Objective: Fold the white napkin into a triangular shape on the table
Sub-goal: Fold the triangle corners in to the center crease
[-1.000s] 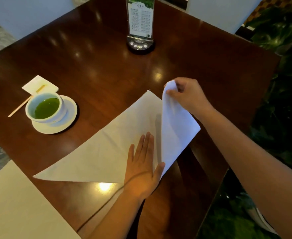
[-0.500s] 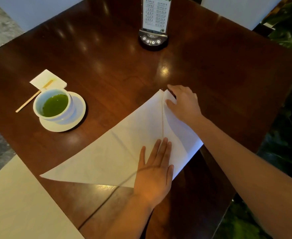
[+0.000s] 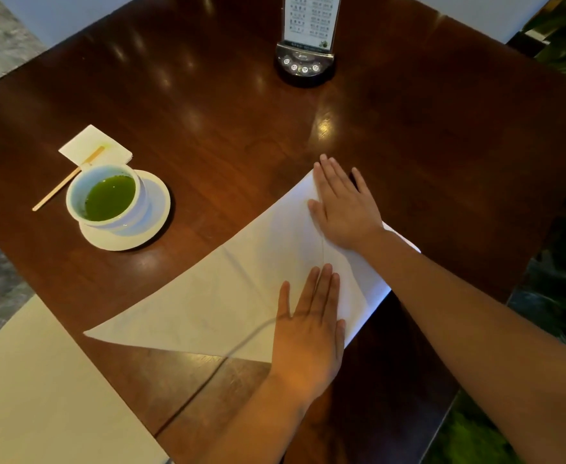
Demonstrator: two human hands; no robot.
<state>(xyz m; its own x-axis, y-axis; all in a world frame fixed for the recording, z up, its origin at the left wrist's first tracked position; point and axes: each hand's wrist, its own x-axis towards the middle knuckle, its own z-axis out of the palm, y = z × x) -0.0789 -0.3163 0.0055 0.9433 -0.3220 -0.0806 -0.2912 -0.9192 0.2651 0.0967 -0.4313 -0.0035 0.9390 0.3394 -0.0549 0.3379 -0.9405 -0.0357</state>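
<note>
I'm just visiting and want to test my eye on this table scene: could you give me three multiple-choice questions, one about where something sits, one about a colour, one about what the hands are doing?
1. Where is the cup relative to the white napkin?
A. On top of it
B. Apart from it, to the left on a saucer
C. Behind the menu stand

2. What colour is the liquid in the cup?
A. Green
B. Red
C. Clear

3. What are the hands doing?
A. Both lifting the napkin off the table
B. One holds the cup
C. Both lie flat, palms down, on the napkin

Answers: 1 B, bare wood separates the saucer from the napkin. 2 A, the liquid is bright green. 3 C, the left hand and right hand press open on the cloth, fingers spread.
</note>
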